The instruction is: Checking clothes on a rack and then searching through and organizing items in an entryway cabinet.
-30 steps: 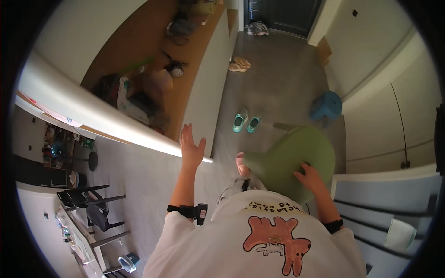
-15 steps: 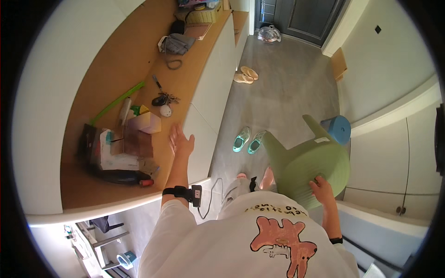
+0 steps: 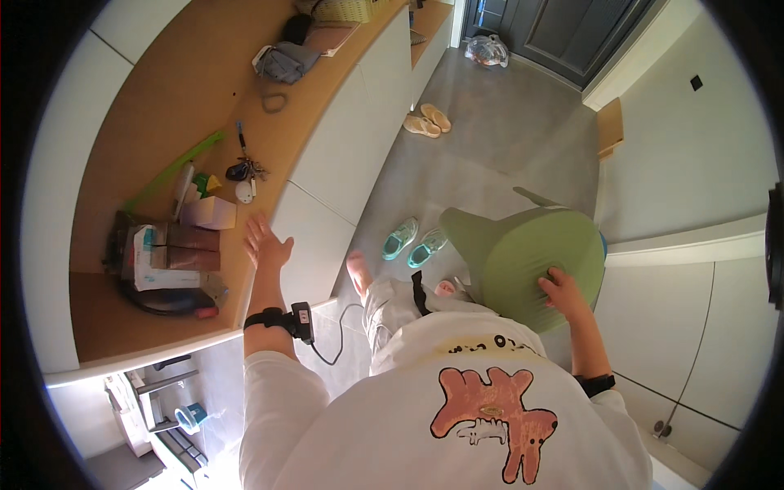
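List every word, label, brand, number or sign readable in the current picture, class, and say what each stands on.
White shirt: dark lettering above the red animal picture, folded and partly hidden; no whole word readable.
Black device strapped to the left forearm: small pale label, too small to read.
White package on the wooden shelf: any print too small to read.
Green stool: no lettering visible.

White T-shirt (image 3: 367, 425): dark lettering (image 3: 478, 346) beside the pink animal print (image 3: 494, 412), on its hem side; squeezed by the cloth's slant, no full word legible.
Black strapped device (image 3: 302, 322), left forearm: pale label, marks too small to read.
White-and-teal package (image 3: 167, 276), shelf: print unreadable.
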A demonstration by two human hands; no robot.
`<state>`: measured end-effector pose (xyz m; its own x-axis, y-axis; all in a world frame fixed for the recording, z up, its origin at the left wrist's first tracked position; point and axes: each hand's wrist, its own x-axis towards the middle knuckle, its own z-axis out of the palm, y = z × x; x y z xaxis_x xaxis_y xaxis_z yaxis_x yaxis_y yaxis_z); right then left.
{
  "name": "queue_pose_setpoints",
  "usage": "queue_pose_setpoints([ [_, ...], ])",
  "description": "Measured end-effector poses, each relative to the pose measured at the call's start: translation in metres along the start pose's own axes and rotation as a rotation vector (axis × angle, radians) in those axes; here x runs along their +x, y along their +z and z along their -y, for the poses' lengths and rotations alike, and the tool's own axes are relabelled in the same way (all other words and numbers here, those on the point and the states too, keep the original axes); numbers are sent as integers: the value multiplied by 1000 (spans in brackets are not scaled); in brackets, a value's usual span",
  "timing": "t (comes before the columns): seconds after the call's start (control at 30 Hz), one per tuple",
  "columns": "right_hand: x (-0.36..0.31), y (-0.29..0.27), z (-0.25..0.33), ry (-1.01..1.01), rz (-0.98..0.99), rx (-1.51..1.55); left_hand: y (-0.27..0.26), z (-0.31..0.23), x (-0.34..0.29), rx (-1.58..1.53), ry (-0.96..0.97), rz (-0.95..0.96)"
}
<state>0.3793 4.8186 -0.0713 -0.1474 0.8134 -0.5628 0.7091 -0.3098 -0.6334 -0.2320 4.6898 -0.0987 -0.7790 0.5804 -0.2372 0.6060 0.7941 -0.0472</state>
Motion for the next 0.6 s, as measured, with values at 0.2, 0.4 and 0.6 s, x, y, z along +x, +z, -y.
queue_pose_setpoints([
  [0.2, 6, -25, -8, 17, -85, 56, 4, -7, 1, 32, -10, -52],
  [0.4, 3, -40, -26, 2, -128, -166, 10, -1, 1, 23, -13, -66],
  [0.6, -6, -38, -39, 76, -197, -71, 6, -5, -2, 27, 17, -84],
])
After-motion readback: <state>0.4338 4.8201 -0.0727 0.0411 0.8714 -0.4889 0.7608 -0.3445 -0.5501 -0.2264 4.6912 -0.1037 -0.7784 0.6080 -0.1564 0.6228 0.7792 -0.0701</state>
